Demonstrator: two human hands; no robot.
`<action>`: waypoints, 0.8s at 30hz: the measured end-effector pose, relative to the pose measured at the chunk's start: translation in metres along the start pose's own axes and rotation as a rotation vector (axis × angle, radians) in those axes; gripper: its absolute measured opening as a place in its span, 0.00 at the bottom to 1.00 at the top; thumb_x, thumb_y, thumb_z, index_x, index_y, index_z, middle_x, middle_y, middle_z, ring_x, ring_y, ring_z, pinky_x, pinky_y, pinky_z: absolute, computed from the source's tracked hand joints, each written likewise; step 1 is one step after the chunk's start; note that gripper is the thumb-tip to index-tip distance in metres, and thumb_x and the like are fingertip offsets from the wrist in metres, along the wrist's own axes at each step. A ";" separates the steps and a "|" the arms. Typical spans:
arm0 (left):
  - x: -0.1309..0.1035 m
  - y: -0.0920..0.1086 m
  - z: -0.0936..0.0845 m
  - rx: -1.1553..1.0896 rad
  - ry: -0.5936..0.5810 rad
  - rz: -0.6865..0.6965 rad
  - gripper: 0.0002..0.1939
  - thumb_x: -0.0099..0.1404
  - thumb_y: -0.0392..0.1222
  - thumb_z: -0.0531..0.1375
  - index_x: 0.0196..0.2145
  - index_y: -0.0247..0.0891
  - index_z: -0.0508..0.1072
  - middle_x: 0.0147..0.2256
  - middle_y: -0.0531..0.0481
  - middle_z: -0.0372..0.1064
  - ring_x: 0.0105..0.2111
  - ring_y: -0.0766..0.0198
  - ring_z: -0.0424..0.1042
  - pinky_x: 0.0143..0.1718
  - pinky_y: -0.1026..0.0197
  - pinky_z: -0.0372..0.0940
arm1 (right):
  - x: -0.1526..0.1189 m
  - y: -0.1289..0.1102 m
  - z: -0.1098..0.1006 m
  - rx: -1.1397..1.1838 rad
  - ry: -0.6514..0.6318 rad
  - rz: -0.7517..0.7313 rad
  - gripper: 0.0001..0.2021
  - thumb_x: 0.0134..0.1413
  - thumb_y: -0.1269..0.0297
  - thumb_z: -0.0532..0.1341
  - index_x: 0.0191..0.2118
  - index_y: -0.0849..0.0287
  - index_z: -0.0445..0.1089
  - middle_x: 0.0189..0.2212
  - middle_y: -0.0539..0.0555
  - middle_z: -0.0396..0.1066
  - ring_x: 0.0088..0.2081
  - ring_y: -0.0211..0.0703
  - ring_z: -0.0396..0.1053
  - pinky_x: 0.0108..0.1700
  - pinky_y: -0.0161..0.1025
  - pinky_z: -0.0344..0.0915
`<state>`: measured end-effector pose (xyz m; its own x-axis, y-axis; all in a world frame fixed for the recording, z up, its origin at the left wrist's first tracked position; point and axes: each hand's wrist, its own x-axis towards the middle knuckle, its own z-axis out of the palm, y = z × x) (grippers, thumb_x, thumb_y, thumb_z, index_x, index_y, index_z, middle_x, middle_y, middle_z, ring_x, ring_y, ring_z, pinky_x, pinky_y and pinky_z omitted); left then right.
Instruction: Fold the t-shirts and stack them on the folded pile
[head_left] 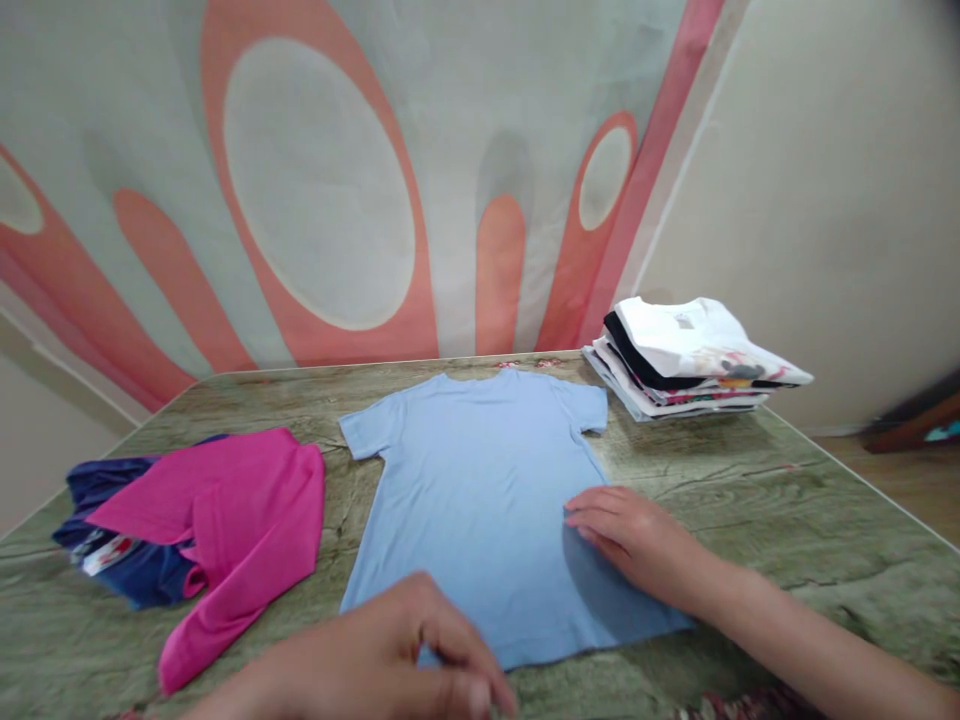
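A light blue short-sleeved T-shirt (480, 480) lies spread flat, its neckline at the far side and its hem toward me. My right hand (622, 530) rests on or just over its right side, fingers stretched out and nothing in them. Close to the camera, my left hand (405, 650) is bent over the shirt's lower left hem. Its fingers are curled and blurred, with the tips at the bottom edge of the view, so I cannot tell whether they grip the fabric.
To the left, a bright pink long-sleeved garment (255, 500) lies loosely over dark blue clothes (150, 580). A stack of folded shirts (690, 360), white on top, sits at the back right of the wood-patterned table (757, 520). A patterned wall covering (450, 200) rises behind.
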<state>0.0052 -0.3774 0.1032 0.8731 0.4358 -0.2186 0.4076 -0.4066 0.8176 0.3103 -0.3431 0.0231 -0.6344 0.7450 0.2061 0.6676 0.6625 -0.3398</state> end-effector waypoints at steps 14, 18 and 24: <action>0.083 -0.152 -0.049 0.864 0.591 -0.374 0.28 0.73 0.54 0.39 0.67 0.47 0.48 0.68 0.50 0.43 0.67 0.54 0.41 0.64 0.40 0.40 | 0.042 0.029 0.039 -0.159 -0.028 0.130 0.30 0.67 0.51 0.45 0.68 0.60 0.46 0.67 0.60 0.46 0.68 0.49 0.43 0.66 0.57 0.43; 0.086 -0.147 -0.049 0.854 0.572 -0.367 0.29 0.73 0.55 0.38 0.67 0.47 0.48 0.68 0.49 0.41 0.68 0.53 0.39 0.63 0.37 0.40 | 0.006 0.029 0.028 -0.224 0.033 0.276 0.28 0.67 0.54 0.47 0.67 0.64 0.50 0.66 0.64 0.48 0.67 0.52 0.44 0.66 0.57 0.47; 0.092 -0.145 -0.045 0.865 0.564 -0.366 0.28 0.73 0.56 0.38 0.67 0.50 0.48 0.68 0.51 0.38 0.68 0.50 0.38 0.63 0.35 0.38 | -0.003 -0.051 0.022 0.026 -0.186 -0.016 0.31 0.64 0.56 0.54 0.69 0.52 0.43 0.68 0.55 0.42 0.69 0.52 0.38 0.67 0.59 0.39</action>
<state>0.0146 -0.2418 -0.0113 0.5031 0.8602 0.0837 0.8596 -0.5080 0.0543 0.2699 -0.3813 0.0199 -0.7076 0.7055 0.0389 0.6482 0.6701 -0.3617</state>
